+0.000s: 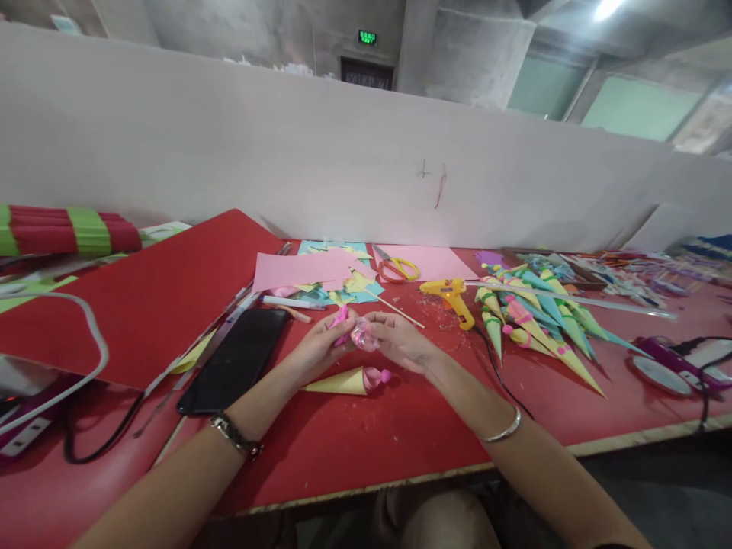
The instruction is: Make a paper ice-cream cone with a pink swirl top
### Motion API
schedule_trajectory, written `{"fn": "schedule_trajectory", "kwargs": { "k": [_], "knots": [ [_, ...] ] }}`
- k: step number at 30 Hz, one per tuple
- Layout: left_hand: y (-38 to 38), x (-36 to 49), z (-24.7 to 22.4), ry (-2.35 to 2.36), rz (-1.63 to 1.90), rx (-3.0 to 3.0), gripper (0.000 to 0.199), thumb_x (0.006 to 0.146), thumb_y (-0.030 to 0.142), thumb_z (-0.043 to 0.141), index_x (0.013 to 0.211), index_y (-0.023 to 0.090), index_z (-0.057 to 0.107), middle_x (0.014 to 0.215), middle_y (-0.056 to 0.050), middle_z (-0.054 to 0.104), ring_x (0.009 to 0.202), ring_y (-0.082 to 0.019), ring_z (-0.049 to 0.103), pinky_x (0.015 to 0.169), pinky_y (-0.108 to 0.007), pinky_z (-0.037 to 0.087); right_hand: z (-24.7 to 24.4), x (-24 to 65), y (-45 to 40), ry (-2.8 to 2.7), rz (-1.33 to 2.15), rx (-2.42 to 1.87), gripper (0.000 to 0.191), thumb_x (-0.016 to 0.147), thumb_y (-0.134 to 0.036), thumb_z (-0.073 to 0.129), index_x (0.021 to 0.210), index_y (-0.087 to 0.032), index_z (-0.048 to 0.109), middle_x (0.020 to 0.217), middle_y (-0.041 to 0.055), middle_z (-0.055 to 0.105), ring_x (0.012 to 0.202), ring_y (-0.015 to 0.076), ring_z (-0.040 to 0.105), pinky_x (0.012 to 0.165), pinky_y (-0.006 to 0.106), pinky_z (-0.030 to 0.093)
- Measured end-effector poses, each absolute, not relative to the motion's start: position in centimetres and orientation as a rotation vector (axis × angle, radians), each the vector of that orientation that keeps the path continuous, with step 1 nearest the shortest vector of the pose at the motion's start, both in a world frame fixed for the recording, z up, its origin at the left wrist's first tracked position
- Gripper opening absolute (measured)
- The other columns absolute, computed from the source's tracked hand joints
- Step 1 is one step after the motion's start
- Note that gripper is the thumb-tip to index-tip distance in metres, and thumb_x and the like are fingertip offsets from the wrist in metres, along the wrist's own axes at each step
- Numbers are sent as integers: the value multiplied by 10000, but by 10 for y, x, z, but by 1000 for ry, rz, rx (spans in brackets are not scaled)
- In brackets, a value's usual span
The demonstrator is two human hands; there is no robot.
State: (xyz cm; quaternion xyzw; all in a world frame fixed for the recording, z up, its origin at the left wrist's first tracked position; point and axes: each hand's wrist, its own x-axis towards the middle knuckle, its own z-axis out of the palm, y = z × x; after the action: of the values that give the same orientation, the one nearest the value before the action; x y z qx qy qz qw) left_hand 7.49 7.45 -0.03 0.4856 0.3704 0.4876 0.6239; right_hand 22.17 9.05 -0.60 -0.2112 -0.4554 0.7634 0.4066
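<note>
Near the middle of the red table, my left hand (321, 347) has its fingers closed on a small bright pink piece (341, 324). My right hand (400, 341) pinches a clear, crinkled plastic piece (364, 335) right beside it. The two hands almost meet at the fingertips. Just below them on the table lies a pale yellow paper cone (340, 382) with a pink paper top and a pink ball at its right end, its tip pointing left.
A black phone (235, 360) lies left of my hands. Behind are paper scraps, pink sheets (303, 271) and scissors (399, 268). To the right, a yellow glue gun (454, 299) with a black cord sits beside a pile of paper cones (534, 339). A red board (149, 305) stands left.
</note>
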Motion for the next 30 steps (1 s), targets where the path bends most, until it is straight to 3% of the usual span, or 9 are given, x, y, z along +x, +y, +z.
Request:
{"fn": "schedule_trajectory", "kwargs": {
  "k": [9,16,20,25,30],
  "knots": [
    [79,68,-11,735,1044,1046,302,620,356,705,606,162,475,521,63,455,459,-63,412,466,-181,353,-3,224,80,-1194,2048,-540,222,604,-338,723,659,-139,638,608,-17,604,559,89,530,581,231,430],
    [81,70,-8,737,1064,1046,272,659,340,688,616,166,483,519,76,453,463,-55,406,483,-168,355,-3,220,83,-1162,1971,-542,223,614,-321,721,733,-144,656,689,-14,635,652,77,566,701,213,423],
    [81,70,-8,734,1054,1069,278,676,340,679,605,162,477,517,75,448,454,-49,392,471,-159,348,-4,223,85,-1188,1957,-565,149,619,-259,725,647,-146,631,646,-31,617,608,66,552,657,202,416],
    [80,70,-8,725,1054,1105,288,674,357,677,619,164,470,527,71,440,456,-51,385,455,-158,331,-4,221,79,-1108,2005,-530,222,591,-287,743,733,-143,651,678,-23,623,619,71,558,656,208,425],
    [80,69,-7,705,1032,1177,335,672,396,668,589,165,441,496,73,402,435,-55,353,442,-172,314,2,223,78,-1233,2044,-523,240,628,-346,714,692,-126,640,585,-17,593,516,73,522,521,210,405]
  ]
}}
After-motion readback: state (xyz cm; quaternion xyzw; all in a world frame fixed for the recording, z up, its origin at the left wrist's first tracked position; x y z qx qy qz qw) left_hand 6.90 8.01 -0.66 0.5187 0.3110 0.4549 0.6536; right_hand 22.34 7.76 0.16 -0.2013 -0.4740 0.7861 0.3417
